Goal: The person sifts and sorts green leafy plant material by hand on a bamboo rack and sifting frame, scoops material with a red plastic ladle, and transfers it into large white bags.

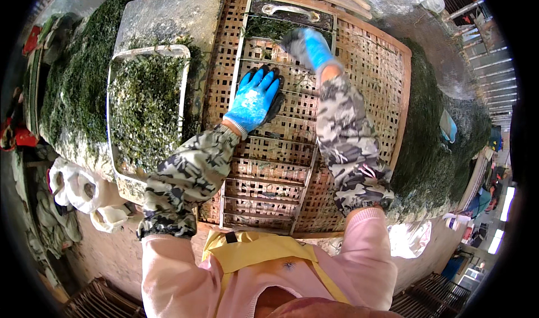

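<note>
A long metal frame with crossbars lies over a woven, open-mesh panel. At its far end is a dark plate with a pale metal handle, and chopped dark green seaweed sits just below it. My left hand, in a blue and black glove, lies over the frame's left half, fingers stretched out and apart, holding nothing visible. My right hand, gloved alike, is at the frame's far right beside the seaweed. Motion smears its dark fingertips, so its grip cannot be made out.
To the left stands a pale-rimmed tray of green seaweed on a grey board. Seaweed heaps lie farther left, and a dark green mass lies right, with a blue-and-white tool on it. White bags hang lower left.
</note>
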The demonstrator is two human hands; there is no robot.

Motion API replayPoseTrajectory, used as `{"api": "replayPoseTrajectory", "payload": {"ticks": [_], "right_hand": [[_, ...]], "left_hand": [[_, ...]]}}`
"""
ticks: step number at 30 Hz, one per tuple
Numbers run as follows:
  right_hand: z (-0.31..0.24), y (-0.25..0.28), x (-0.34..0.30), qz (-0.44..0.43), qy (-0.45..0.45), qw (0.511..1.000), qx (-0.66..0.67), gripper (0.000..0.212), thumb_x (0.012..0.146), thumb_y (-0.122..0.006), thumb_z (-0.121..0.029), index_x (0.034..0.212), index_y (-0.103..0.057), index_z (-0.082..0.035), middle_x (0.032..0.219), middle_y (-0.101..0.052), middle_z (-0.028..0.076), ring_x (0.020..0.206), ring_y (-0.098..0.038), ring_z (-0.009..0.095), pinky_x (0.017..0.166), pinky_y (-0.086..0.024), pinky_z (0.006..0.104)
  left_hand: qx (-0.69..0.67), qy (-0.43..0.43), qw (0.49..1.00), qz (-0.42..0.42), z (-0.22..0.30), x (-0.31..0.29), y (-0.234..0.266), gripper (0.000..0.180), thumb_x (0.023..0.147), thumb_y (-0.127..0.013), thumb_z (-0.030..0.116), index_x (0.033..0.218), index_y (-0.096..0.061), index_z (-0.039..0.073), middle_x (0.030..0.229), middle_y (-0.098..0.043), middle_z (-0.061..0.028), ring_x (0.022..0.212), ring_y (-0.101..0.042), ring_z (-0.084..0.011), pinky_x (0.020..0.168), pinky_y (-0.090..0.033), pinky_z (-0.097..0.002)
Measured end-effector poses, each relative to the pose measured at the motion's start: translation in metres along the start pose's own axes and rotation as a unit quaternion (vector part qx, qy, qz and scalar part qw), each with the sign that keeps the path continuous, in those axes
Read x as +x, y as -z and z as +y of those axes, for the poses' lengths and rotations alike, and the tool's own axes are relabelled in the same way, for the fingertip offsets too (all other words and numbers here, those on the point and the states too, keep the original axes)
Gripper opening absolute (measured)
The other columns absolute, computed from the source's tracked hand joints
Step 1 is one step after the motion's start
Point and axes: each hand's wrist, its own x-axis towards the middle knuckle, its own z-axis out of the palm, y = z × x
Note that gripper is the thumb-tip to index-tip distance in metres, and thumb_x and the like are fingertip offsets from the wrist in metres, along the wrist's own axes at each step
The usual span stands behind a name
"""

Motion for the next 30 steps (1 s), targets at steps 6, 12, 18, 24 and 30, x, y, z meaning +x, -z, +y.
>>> {"api": "replayPoseTrajectory", "payload": {"ticks": [6, 12, 18, 24, 30], "right_hand": [[-0.012, -0.022, -0.017, -0.024, 0.073, 0.969, 0.236, 0.048, 0.101, -0.045, -0.045, 0.128, -0.055, -0.006, 0.089, -0.066, 0.011, 0.082, -0.063, 0.017, 0.075, -0.054, 0.031], [0.037, -0.018, 0.056, -0.227, 0.072, 0.971, 0.004, 0.023, 0.099, -0.049, -0.02, 0.102, -0.065, -0.003, 0.089, -0.065, 0.015, 0.069, -0.06, 0.023, 0.058, -0.052, 0.0381], [-0.006, -0.06, 0.018, -0.089, 0.072, 0.967, 0.228, 0.042, 0.101, -0.044, -0.034, 0.123, -0.058, -0.002, 0.122, -0.061, 0.021, 0.102, -0.063, 0.029, 0.092, -0.052, 0.0392], [-0.014, -0.097, -0.004, -0.102, 0.056, 0.974, 0.194, 0.037, 0.092, -0.061, -0.022, 0.124, -0.06, -0.004, 0.112, -0.062, 0.016, 0.079, -0.066, 0.022, 0.085, -0.055, 0.0381], [0.012, -0.098, 0.036, -0.086, 0.239, 0.964, 0.081, 0.032, 0.09, -0.061, -0.018, 0.119, -0.062, -0.004, 0.094, -0.067, 0.012, 0.066, -0.063, 0.024, 0.076, -0.055, 0.0411]], "left_hand": [[-0.005, 0.015, 1.0, 0.011, -0.001, -0.006, 0.008, 0.037, 0.091, -0.058, 0.027, 0.119, -0.059, 0.002, 0.131, -0.054, -0.017, 0.123, -0.049, -0.0374, 0.106, -0.035, -0.05], [0.009, 0.016, 1.0, 0.012, -0.006, -0.01, 0.002, 0.037, 0.091, -0.057, 0.027, 0.119, -0.06, 0.002, 0.13, -0.055, -0.0168, 0.121, -0.05, -0.0366, 0.106, -0.035, -0.0493], [-0.004, 0.041, 0.999, -0.003, -0.007, -0.015, 0.006, 0.038, 0.09, -0.056, 0.023, 0.122, -0.059, 0.003, 0.136, -0.051, -0.0154, 0.125, -0.048, -0.0351, 0.109, -0.034, -0.0475], [0.005, 0.029, 0.999, -0.016, -0.011, -0.017, 0.0, 0.04, 0.088, -0.053, 0.017, 0.124, -0.058, 0.003, 0.137, -0.05, -0.0158, 0.128, -0.046, -0.0351, 0.111, -0.031, -0.0483], [-0.013, 0.03, 0.999, 0.002, -0.009, -0.016, 0.003, 0.038, 0.087, -0.052, 0.016, 0.122, -0.059, 0.003, 0.132, -0.053, -0.0151, 0.127, -0.046, -0.0344, 0.11, -0.032, -0.0484]]}}
